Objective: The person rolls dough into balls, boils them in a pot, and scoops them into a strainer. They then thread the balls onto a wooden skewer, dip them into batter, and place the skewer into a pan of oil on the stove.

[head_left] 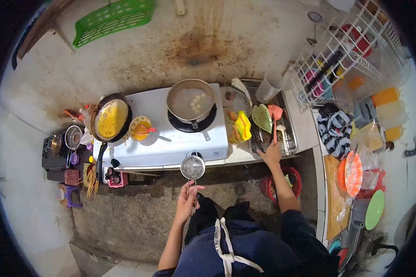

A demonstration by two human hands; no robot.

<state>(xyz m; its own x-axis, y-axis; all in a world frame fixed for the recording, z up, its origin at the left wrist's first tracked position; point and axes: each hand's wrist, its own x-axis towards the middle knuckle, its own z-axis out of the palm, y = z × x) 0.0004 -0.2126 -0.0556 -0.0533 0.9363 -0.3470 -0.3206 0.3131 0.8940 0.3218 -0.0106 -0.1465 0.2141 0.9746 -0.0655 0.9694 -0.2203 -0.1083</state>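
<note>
My left hand is closed around the thin handle of a small round strainer, held in front of the stove's edge. My right hand reaches to the utensil tray right of the stove, its fingers at the handle of a pink spatula. Beside that lie a light green slotted spatula and a pale-handled utensil. On the stove stands a pot of liquid with several pale pieces floating in it. A frying pan with a yellow egg layer sits at the left.
A patterned bowl holding yellow liquid and a red spoon stands between pan and pot. A yellow packet lies right of the stove. Below is a red basket. A wire rack and an orange bowl are at the right.
</note>
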